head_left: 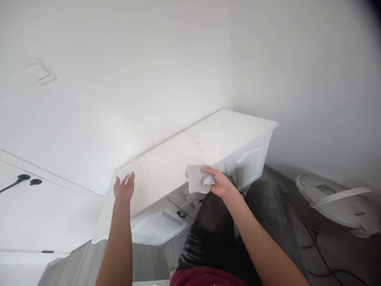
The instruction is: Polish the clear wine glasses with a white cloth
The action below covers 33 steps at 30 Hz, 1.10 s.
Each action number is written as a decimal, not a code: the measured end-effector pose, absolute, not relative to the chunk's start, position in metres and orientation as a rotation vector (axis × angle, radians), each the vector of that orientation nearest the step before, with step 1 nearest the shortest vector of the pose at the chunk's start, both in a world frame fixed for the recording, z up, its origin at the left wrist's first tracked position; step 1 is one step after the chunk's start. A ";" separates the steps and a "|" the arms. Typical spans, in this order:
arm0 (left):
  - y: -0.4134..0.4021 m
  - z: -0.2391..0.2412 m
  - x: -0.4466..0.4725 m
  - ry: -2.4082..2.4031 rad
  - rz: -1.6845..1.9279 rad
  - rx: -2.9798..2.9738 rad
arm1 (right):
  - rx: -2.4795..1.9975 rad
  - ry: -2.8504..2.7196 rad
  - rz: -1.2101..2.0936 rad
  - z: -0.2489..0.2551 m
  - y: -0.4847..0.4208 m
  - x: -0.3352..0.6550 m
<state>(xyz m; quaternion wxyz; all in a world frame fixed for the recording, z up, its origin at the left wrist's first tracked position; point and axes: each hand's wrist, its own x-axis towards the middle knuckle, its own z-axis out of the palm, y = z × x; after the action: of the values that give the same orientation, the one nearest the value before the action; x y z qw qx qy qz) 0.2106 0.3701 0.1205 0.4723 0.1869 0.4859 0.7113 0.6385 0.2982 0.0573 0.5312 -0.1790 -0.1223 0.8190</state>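
While the cloth (pixel 198 178) hangs out at the cabinet's (pixel 238 123) front edge, only the right hand (pixel 220 184) has it

So that pale, folded cloth is around the middle of the cabinet's front edge, and honestly I can't tell if it touches the top. Right hand's grip is pinched on one side of it. Left hand (pixel 124 188) is up by the cabinet's left end, fingers raised; something pale shows between them, but I can't tell if that grip holds anything. Gray smudges (pixel 195 143) sit on the cabinet top, behind the cloth. A black knob (pixel 180 215) is on the cabinet's front, and legs in dark pants (pixel 214 234) are close to it. Off the cabinet's right end: a rice-cooker-looking appliance (pixel 330 202) plus dark cord (pixel 320 254). Off its left end: black hardware (pixel 24 177) on a white panel (pixel 59 210).
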 end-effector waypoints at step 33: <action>0.260 0.147 0.412 1.612 0.953 1.730 | -0.607 -2.050 0.620 0.071 0.263 0.581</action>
<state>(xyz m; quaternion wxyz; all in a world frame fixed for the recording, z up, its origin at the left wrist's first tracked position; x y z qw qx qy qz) 0.4119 0.2600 0.1470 0.2918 0.6489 0.6049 0.3576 0.5807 0.2633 0.0712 0.4420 -0.2446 -0.8261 0.2497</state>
